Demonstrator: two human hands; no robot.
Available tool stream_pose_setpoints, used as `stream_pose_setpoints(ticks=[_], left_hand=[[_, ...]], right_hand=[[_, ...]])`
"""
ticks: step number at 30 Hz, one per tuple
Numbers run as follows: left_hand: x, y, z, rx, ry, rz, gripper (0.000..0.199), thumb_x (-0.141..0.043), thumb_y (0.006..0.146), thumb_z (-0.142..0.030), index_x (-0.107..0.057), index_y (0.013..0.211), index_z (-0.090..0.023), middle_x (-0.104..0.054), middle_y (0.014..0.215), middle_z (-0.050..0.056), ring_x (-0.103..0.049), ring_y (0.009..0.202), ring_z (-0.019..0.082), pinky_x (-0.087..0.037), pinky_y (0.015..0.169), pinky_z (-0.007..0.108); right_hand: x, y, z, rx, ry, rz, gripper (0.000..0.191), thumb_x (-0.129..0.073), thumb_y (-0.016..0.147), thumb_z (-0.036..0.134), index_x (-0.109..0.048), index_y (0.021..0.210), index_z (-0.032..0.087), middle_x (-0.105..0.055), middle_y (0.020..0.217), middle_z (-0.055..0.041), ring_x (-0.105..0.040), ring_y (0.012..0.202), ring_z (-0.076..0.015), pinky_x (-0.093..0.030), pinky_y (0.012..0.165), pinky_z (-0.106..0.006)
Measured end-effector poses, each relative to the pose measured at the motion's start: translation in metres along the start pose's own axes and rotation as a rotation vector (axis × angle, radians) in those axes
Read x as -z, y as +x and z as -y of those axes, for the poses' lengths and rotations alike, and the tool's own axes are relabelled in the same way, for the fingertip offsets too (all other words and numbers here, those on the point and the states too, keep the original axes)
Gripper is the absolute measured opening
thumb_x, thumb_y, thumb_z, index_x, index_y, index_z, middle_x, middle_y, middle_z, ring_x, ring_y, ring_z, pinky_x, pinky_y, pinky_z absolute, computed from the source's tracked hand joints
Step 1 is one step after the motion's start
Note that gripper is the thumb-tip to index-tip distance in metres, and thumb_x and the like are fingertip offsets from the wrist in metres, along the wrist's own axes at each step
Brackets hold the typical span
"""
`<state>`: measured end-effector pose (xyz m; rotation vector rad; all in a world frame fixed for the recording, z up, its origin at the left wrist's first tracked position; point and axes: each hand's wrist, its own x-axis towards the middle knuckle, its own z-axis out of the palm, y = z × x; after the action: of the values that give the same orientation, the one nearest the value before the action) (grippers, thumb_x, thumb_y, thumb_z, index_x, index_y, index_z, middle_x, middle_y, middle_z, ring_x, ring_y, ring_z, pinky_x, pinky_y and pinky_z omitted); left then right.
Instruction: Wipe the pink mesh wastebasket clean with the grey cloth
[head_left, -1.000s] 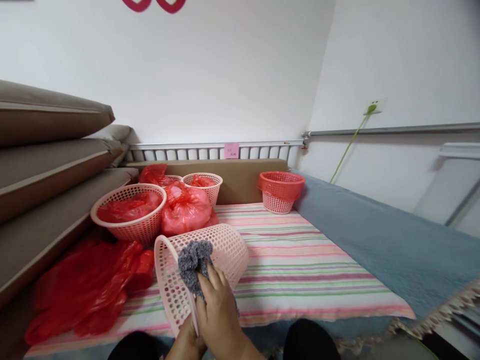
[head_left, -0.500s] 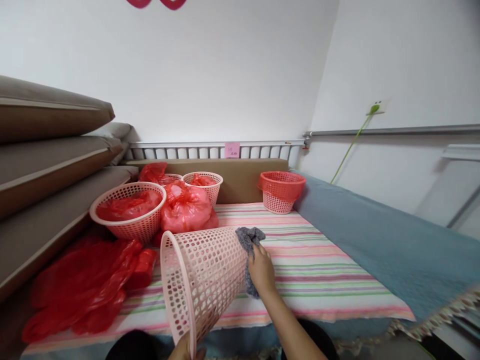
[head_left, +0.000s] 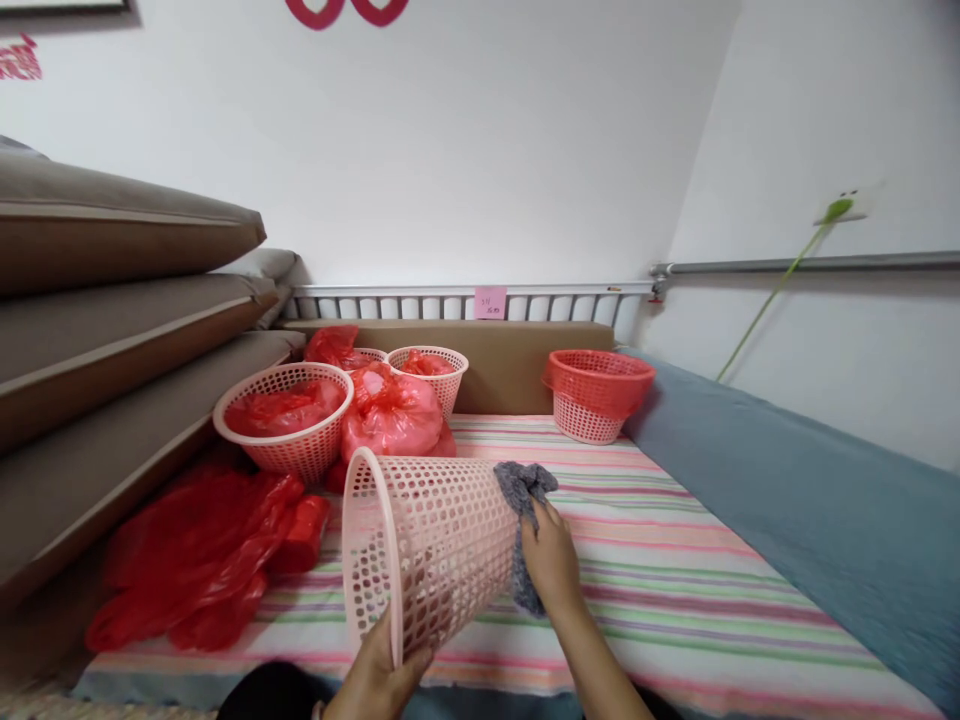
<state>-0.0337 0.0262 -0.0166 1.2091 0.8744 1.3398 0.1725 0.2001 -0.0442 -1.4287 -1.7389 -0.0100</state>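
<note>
A pale pink perforated plastic basket [head_left: 442, 540] lies on its side in front of me, its wide mouth facing left. My left hand [head_left: 379, 665] grips the rim at the lower near edge, thumb outside and fingers inside. At the basket's right end, my right hand [head_left: 553, 555] holds a grey cloth [head_left: 527, 490] against the base. Part of the cloth hangs below that hand. Whether the basket rests on the striped sheet [head_left: 660, 570] or is held just above it, I cannot tell.
Behind stand pink baskets [head_left: 283, 400] with red plastic bags inside, and a stuffed red bag [head_left: 394, 410]. Loose red bags [head_left: 195, 560] lie left, beside stacked cushions [head_left: 127, 350]. A red-lined basket [head_left: 596, 395] stands back right.
The view has turned left, so things appear further right. My left hand has come more fully into view on the rim. The cloth stays at the basket's base.
</note>
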Motion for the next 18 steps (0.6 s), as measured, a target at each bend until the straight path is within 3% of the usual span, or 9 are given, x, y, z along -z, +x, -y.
stream_pose_setpoints(ticks=[6,12,15,18], left_hand=[[-0.028,0.036,0.02,-0.023,0.026,0.024,0.064,-0.065,0.077,-0.043,-0.043,0.135,-0.025,-0.057,0.132,0.013,-0.052,0.121,0.028,-0.034,0.107,0.044],[-0.035,0.079,0.044,-0.019,0.029,-0.002,0.074,-0.069,0.07,-0.05,-0.042,0.134,-0.024,-0.058,0.13,0.016,-0.053,0.119,0.03,-0.035,0.105,0.047],[-0.04,0.085,0.04,0.005,0.044,-0.019,0.072,-0.068,0.072,-0.047,-0.042,0.134,-0.024,-0.057,0.13,0.016,-0.051,0.121,0.029,-0.032,0.107,0.047],[-0.046,0.089,0.035,0.006,0.103,-0.047,0.062,-0.064,0.078,-0.041,-0.044,0.134,-0.024,-0.057,0.131,0.013,-0.05,0.123,0.028,-0.031,0.108,0.046]], right_hand=[[0.004,0.018,-0.042,-0.036,0.052,-0.068,0.047,-0.034,0.083,0.034,-0.057,0.118,0.013,-0.056,0.121,-0.0135,-0.049,0.108,-0.0278,-0.04,0.092,-0.043],[-0.013,0.045,-0.063,0.009,0.015,-0.064,0.048,-0.029,0.085,0.034,-0.058,0.116,0.011,-0.056,0.119,-0.0167,-0.05,0.106,-0.0303,-0.042,0.091,-0.044],[-0.019,0.052,-0.058,0.053,0.053,-0.052,0.049,-0.031,0.085,0.035,-0.058,0.116,0.008,-0.053,0.122,-0.0198,-0.048,0.11,-0.0329,-0.041,0.092,-0.047],[-0.017,0.044,-0.028,0.134,0.15,-0.039,0.046,-0.034,0.086,0.033,-0.058,0.117,0.009,-0.051,0.126,-0.0202,-0.045,0.116,-0.0328,-0.041,0.093,-0.048]])
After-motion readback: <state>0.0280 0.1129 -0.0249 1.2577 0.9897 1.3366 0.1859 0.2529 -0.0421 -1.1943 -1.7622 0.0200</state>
